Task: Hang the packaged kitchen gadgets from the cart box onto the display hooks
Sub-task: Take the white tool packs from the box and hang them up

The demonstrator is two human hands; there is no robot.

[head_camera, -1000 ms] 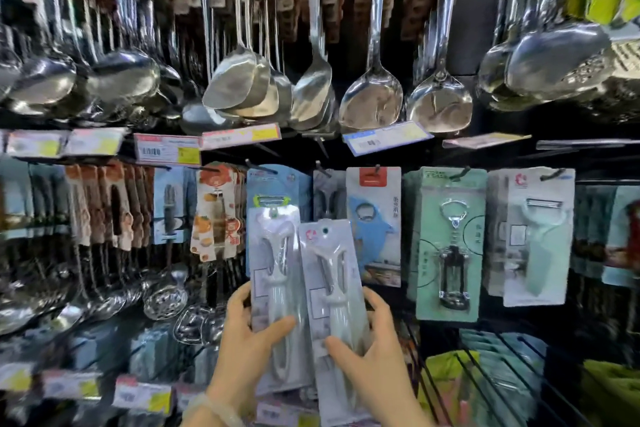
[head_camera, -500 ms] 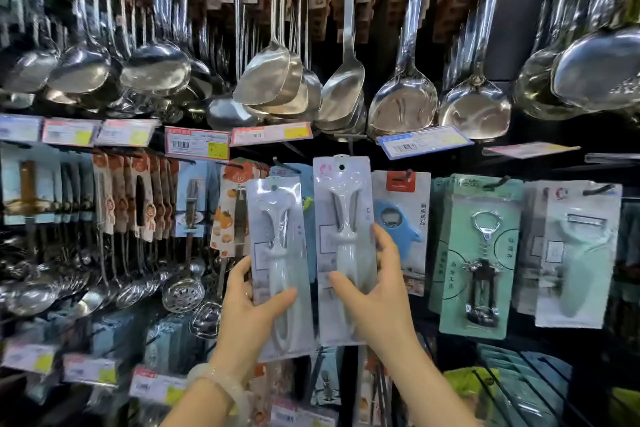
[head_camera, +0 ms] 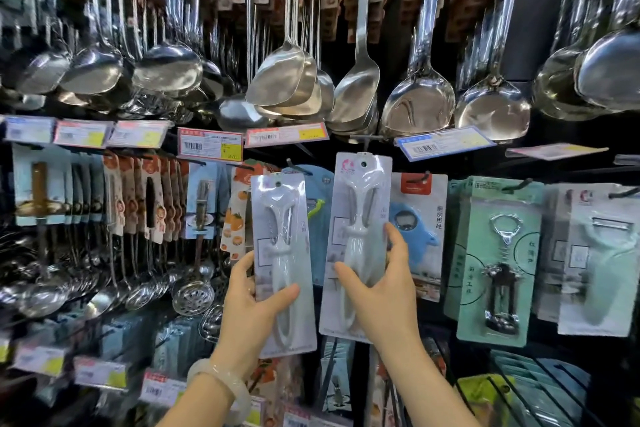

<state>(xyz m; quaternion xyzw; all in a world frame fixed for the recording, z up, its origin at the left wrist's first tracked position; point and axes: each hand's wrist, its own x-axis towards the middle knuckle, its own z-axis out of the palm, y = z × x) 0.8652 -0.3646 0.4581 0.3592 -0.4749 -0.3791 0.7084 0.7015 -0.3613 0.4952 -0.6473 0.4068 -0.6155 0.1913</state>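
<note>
Glossy blister-packed white peelers (head_camera: 358, 239), one per hand

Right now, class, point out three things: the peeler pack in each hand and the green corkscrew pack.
left hand's peeler pack (head_camera: 282, 218), head view, blister over the peeler head
right hand's peeler pack (head_camera: 360, 211), head view, upper blister
green corkscrew pack (head_camera: 467, 288), head view, card's left side

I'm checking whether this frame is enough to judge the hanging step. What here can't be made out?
- Head view: the hook behind the right hand's white peeler pack is hidden by the pack.
- The left hand's matching pack covers its hook too.
- Price tag print: too small.
- Cart box: out of frame.
</note>
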